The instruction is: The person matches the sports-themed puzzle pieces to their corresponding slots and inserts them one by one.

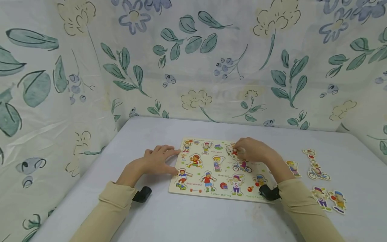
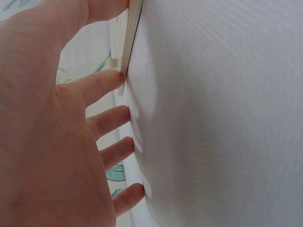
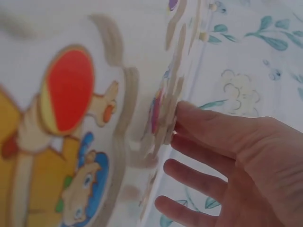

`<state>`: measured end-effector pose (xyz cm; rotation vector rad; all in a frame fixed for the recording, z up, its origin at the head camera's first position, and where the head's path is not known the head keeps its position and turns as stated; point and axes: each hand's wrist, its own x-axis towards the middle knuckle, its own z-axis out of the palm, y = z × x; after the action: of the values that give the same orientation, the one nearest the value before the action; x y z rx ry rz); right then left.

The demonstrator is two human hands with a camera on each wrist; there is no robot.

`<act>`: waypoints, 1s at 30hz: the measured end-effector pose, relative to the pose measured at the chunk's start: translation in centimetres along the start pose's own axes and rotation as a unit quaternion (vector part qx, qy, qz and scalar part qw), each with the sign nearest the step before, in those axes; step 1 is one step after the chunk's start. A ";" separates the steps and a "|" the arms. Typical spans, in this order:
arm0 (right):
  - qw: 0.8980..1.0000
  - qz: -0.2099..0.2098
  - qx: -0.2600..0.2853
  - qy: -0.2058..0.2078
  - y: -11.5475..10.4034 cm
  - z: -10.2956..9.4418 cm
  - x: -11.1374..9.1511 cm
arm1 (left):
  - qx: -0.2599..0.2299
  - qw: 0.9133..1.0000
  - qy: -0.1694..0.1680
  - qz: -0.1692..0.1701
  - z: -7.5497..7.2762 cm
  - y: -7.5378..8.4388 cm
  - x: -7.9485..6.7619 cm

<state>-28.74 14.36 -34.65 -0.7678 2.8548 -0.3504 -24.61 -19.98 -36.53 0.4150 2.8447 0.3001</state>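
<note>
Here's the right hand point(image 1: 253, 150), thumb and fingers pinched together on a puzzle piece point(image 1: 231, 151)! The piece lies right at those fingertips, half hidden behind them; whether it's fully seated, can't tell. Across from them the left hand point(image 1: 154, 161) spreads wide, holding nothing, thumb and forefinger touching the side of the puzzle board point(image 1: 173, 188) nearest it. Loose pieces point(image 1: 318, 172) lie to the right of the pinching fingers, on the tabletop point(image 1: 169, 222). The piece looks like thin wood: light, stiff, perhaps a little slick, slim limbs likeliest to chip. Best hold? Small knobs point(image 3: 203, 37) stand beyond those fingertips, so I'd take its knob, or else opposite edges.
</note>
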 end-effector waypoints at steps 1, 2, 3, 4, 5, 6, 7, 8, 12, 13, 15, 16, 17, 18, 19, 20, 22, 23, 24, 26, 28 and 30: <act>1.000 0.001 0.003 0.004 0.0 0.0 0.0 | 0.000 1.000 0.000 0.000 0.0 0.0 0.0; 1.000 0.002 0.005 0.007 0.0 0.1 0.0 | -0.001 1.000 0.000 0.000 0.0 0.0 0.0; 1.000 0.005 0.009 0.009 0.0 0.1 0.0 | -0.001 1.000 0.000 0.000 0.0 0.0 0.0; 1.000 0.006 0.012 0.010 0.0 0.2 0.0 | -0.002 1.000 0.000 0.000 0.0 0.0 0.0; 1.000 0.004 0.012 0.009 0.1 0.2 0.1 | -0.002 1.000 -0.001 -0.001 0.0 0.0 0.0; 1.000 0.001 0.008 0.008 0.1 0.3 0.1 | -0.002 1.000 -0.001 -0.002 0.0 0.0 0.0; 1.000 -0.002 0.003 0.006 0.1 0.3 0.1 | -0.002 1.000 -0.001 -0.002 0.0 0.0 -0.1; 1.000 -0.001 0.000 0.003 0.1 0.4 0.2 | -0.001 1.000 -0.002 -0.002 0.0 0.0 -0.1; 1.000 -0.001 -0.016 -0.012 0.0 0.4 0.2 | 0.002 1.000 -0.002 -0.001 0.1 0.0 -0.1; 1.000 -0.001 -0.017 -0.016 -0.1 0.4 0.2 | 0.002 1.000 -0.002 -0.001 0.1 -0.1 -0.1; 1.000 -0.004 -0.020 -0.021 -0.1 0.4 0.1 | 0.002 1.000 -0.002 -0.001 0.2 -0.1 -0.1; 0.999 -0.006 -0.022 -0.023 0.0 0.4 0.1 | 0.001 1.000 -0.001 -0.002 0.2 -0.2 -0.1; 0.999 -0.009 -0.025 -0.024 0.0 0.4 0.1 | 0.002 1.000 -0.001 -0.002 0.2 -0.2 -0.1; 0.999 -0.013 -0.028 -0.025 0.0 0.4 0.1 | 0.001 1.000 0.000 -0.002 0.2 -0.2 -0.1; 0.999 -0.016 -0.030 -0.023 0.1 0.5 0.1 | 0.001 1.000 0.000 -0.002 0.2 -0.2 -0.2; 0.999 -0.021 -0.029 -0.020 0.2 0.5 0.1 | 0.001 1.000 0.000 -0.001 0.2 -0.2 -0.2; 0.999 -0.020 -0.024 -0.012 0.3 0.6 0.1 | 0.003 1.000 0.001 0.000 0.2 -0.2 -0.2; 1.000 -0.017 -0.020 -0.008 0.4 0.6 0.1 | 0.004 1.000 0.001 0.001 0.2 -0.2 -0.2; 1.000 -0.012 -0.016 -0.003 0.6 0.7 0.1 | 0.005 1.000 0.000 0.002 0.2 -0.2 -0.2; 1.000 -0.001 -0.005 0.006 0.8 0.7 0.1 | 0.006 1.000 0.000 0.004 0.2 -0.1 -0.1; 1.000 0.011 0.002 0.011 0.9 0.8 0.1 | 0.007 1.000 -0.001 0.005 0.1 -0.1 -0.1; 1.000 0.014 -0.005 0.015 0.9 0.8 0.1 | 0.008 1.000 -0.002 0.006 0.1 -0.1 0.0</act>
<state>-29.09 14.95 -35.67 -0.7283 2.8934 -0.3478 -24.56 -20.04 -36.62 0.4343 2.8441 0.2802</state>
